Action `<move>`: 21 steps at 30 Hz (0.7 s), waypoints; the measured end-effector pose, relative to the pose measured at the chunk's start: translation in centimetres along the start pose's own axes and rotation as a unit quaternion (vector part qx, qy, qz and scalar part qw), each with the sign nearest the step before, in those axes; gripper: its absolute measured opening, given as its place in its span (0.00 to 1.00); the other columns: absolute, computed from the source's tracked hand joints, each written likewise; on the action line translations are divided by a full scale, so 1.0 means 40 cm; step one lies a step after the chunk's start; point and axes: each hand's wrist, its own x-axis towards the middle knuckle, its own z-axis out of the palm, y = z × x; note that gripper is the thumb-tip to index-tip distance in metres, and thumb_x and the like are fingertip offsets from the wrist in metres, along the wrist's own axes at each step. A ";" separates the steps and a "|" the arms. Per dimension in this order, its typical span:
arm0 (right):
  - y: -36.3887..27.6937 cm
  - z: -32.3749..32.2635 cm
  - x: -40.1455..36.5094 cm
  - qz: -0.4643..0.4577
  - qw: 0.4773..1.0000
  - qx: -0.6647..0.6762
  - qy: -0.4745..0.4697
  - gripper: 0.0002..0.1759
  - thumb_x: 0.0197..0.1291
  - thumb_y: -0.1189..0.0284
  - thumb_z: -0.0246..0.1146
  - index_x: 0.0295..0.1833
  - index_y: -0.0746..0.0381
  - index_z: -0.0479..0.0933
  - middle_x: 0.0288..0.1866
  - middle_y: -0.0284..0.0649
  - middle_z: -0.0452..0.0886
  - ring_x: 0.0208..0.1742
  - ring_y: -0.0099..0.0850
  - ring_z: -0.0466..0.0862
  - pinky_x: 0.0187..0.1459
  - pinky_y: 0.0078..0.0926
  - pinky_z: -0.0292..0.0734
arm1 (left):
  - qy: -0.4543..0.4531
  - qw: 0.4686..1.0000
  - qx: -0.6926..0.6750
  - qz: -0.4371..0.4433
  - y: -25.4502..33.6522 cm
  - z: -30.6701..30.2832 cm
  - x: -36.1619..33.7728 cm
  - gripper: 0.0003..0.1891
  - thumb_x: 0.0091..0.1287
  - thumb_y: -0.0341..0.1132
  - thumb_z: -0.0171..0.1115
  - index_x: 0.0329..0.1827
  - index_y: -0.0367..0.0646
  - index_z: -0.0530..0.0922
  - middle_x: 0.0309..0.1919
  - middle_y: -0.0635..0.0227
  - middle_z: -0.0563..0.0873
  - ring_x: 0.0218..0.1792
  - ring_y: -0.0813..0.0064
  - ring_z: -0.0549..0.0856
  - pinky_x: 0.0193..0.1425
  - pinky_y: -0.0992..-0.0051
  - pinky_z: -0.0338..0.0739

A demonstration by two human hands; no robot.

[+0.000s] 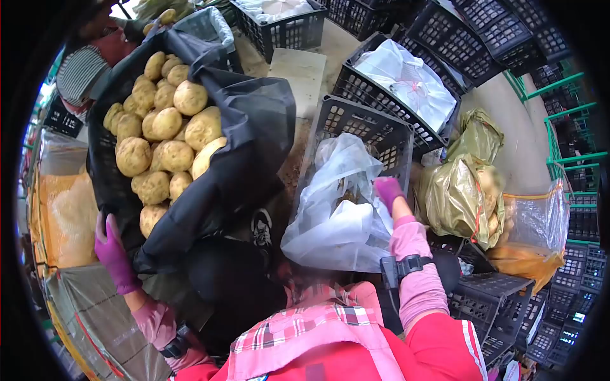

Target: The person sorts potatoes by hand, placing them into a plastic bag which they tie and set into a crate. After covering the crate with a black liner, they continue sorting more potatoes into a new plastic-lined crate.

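Note:
My left hand (115, 254), in a purple glove, is at the near left corner of a crate lined with black cloth (248, 108). Its fingers are stretched out and apart along the side. Potatoes (166, 124) are heaped in that crate. In a pink-purple glove, my right hand (389, 192) is closed over the right part of a black plastic crate (365, 124). A clear plastic bag (330, 190) lines this crate and lies bunched beside the hand. Whatever the right fingers hold, if anything, is hidden.
At the upper left, a person in a striped cap (81, 75) is close to the potato crate. Crates with white plastic bags (410, 79) stand beyond. A yellowish bag of potatoes (454, 190) sits on the right. Stacked black crates (454, 38) and green rails (575, 159) border the space.

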 end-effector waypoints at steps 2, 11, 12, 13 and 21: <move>-0.072 0.108 0.007 0.052 0.990 0.122 -0.055 0.22 0.59 0.63 0.60 0.59 0.51 0.80 0.56 0.46 0.84 0.56 0.45 0.83 0.60 0.41 0.77 | -0.014 0.998 0.054 0.028 -0.029 -0.006 -0.002 0.22 0.76 0.41 0.56 0.65 0.33 0.76 0.62 0.50 0.80 0.61 0.56 0.81 0.65 0.68 0.73; -0.322 0.161 0.292 -0.061 0.989 0.061 0.117 0.17 0.58 0.58 0.62 0.47 0.56 0.84 0.48 0.49 0.85 0.55 0.49 0.83 0.56 0.39 0.78 | -0.046 0.996 -0.024 -0.073 -0.022 -0.061 0.000 0.24 0.78 0.43 0.53 0.68 0.34 0.74 0.65 0.54 0.79 0.64 0.64 0.79 0.67 0.70 0.70; -0.307 0.192 0.338 -0.063 0.977 0.124 0.160 0.19 0.58 0.56 0.63 0.48 0.57 0.83 0.49 0.49 0.85 0.55 0.50 0.83 0.55 0.40 0.79 | -0.051 0.996 -0.017 -0.071 0.013 -0.070 -0.006 0.24 0.78 0.43 0.53 0.68 0.34 0.74 0.65 0.54 0.79 0.64 0.64 0.79 0.68 0.70 0.70; -0.279 0.222 0.368 -0.064 0.959 0.186 0.203 0.22 0.57 0.54 0.64 0.50 0.57 0.83 0.50 0.50 0.85 0.54 0.51 0.83 0.55 0.40 0.79 | -0.056 0.996 -0.010 -0.069 0.030 -0.077 -0.008 0.23 0.78 0.42 0.53 0.68 0.34 0.74 0.65 0.54 0.79 0.65 0.63 0.78 0.68 0.70 0.70; -0.244 0.294 0.391 -0.041 0.989 0.064 0.125 0.29 0.66 0.53 0.55 0.65 0.59 0.75 0.67 0.47 0.76 0.68 0.43 0.75 0.67 0.41 0.70 | -0.070 0.994 0.084 0.016 -0.022 -0.100 -0.030 0.22 0.78 0.40 0.51 0.69 0.34 0.72 0.68 0.55 0.77 0.67 0.62 0.76 0.70 0.69 0.69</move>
